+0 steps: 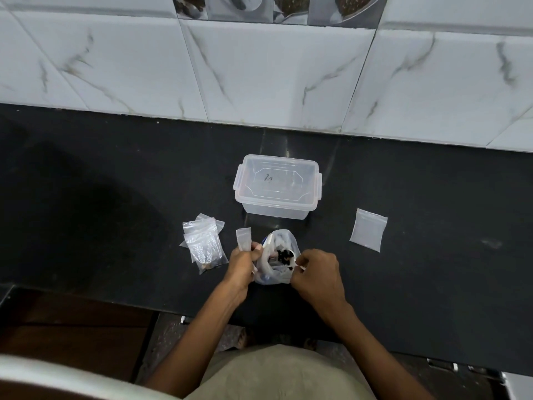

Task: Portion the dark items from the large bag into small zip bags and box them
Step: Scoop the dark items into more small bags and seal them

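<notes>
The large clear bag [281,241] stands near the front of the black counter with its mouth spread, and dark items [285,255] show inside it. My left hand [242,262] holds the bag's left rim together with a small empty zip bag [243,239] that sticks up above the fingers. My right hand [315,274] pinches the bag's right rim. Behind the bag sits a clear plastic box [277,189] with its lid on. A pile of small zip bags [203,242], some holding dark bits, lies to the left.
One flat empty zip bag [368,230] lies on the counter to the right. A marble-tiled wall [274,76] rises behind the box. The counter's front edge [161,300] runs just below my wrists, with floor and a cabinet beneath.
</notes>
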The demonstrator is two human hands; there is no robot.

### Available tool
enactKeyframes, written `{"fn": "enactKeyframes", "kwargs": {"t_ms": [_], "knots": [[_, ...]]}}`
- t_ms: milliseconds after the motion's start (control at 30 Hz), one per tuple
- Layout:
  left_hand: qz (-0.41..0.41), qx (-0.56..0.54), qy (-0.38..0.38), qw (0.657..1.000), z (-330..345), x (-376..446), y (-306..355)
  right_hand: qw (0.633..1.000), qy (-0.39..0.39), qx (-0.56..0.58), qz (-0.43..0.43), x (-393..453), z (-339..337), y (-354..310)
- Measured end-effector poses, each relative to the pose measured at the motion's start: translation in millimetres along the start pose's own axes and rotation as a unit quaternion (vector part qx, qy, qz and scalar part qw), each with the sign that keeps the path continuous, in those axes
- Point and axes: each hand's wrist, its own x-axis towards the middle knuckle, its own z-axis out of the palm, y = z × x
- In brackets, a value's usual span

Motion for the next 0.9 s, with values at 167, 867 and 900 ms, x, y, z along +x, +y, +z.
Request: {"fn": "enactKeyframes", "kwargs": {"t_ms": [167, 867, 900], "knots": [[0.016, 0.006, 0.015, 1.0, -3, 1, -1, 0.982, -0.011, 0.141, 0.124, 5, -3, 6], [0.063, 0.078, 0.053, 0.994, 5, -6, 2, 0.977, 0.003, 0.167, 0.132, 7, 0, 7], [0.062, 0.078, 0.051, 0.994, 4, -6, 3, 0.962, -0.005, 0.212, 0.173, 8, -1, 10]]}}
